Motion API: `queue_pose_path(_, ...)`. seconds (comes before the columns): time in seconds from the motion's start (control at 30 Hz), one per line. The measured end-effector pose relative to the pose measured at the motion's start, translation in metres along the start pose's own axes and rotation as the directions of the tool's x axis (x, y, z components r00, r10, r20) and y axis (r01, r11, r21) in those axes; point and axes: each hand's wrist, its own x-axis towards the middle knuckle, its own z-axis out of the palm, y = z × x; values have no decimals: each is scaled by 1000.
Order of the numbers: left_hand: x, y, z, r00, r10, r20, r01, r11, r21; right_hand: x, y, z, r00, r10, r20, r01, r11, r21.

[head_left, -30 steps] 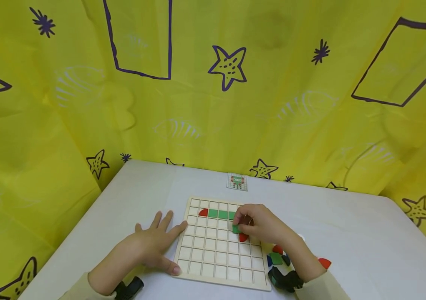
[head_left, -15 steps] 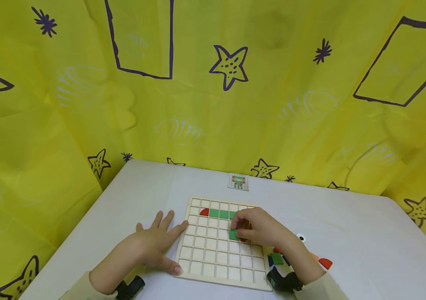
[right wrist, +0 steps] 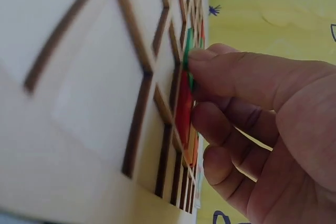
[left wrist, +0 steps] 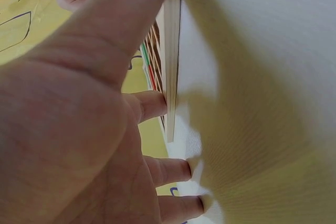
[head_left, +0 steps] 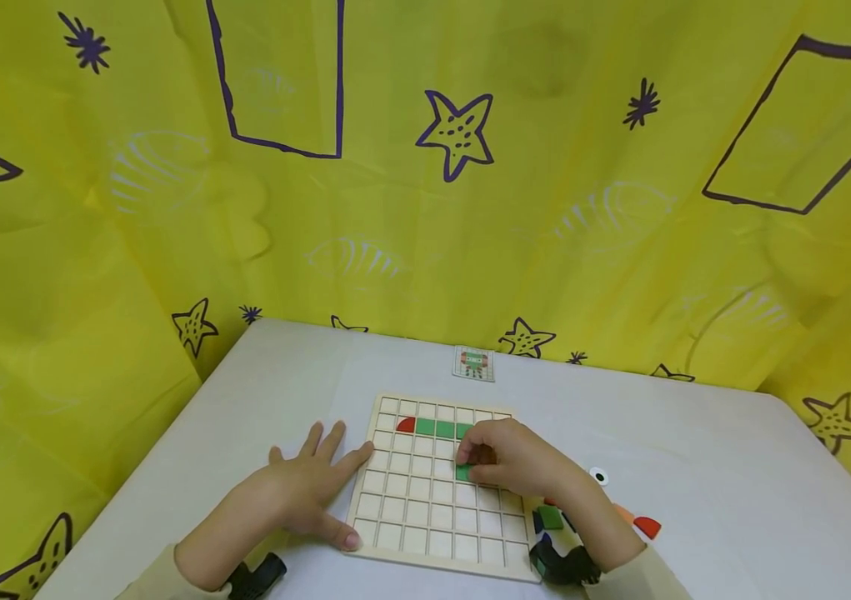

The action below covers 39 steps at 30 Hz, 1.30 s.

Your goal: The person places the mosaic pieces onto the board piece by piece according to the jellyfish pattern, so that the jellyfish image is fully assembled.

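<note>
Yellow cloth [head_left: 365, 208] backs the desk [head_left: 703, 458] as my right grip [head_left: 517, 454] pinches a half-hidden green tile [head_left: 463, 473] over the board [head_left: 443, 569]; my left grip [head_left: 297, 493], spread, touches its rim; card [head_left: 473, 364] print too small to read.

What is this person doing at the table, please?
The right hand pinches a green square tile at a pale wooden grid board; the left hand is spread against the board's left edge. A red rounded tile and green square tiles lie in one row. More coloured pieces lie on the white table, right of the board.
</note>
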Motion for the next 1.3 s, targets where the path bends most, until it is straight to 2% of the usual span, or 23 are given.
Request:
queue_pose_path(0.37,-1,-1,1,1000,-5,0,5,1000,2,-4,-5,-11,1000,29,-1,-29,1000,-2)
queue_pose_path(0.6,-2,-1,1,1000,1,-7,-1,1000,0,-16,7,-31,997,41,-63,-44,998,-46)
queue_pose_path(0.83,-4,-2,1,1000,1,-2,-1,1000,-5,-25,15,-46,991,109,-79,-115,991,-70)
queue_pose_path(1.03,-4,-3,2,1000,6,-4,-6,1000,2,-38,22,-57,988,118,-104,-126,989,-75)
queue_pose_path(1.17,-2,-2,2,1000,13,-6,-13,1000,3,-51,27,-64,983,161,-89,-169,982,-86)
queue_pose_path(1.3,-2,0,0,1000,11,-5,-11,1000,2,-63,36,-64,967,253,-22,-254,966,-47)
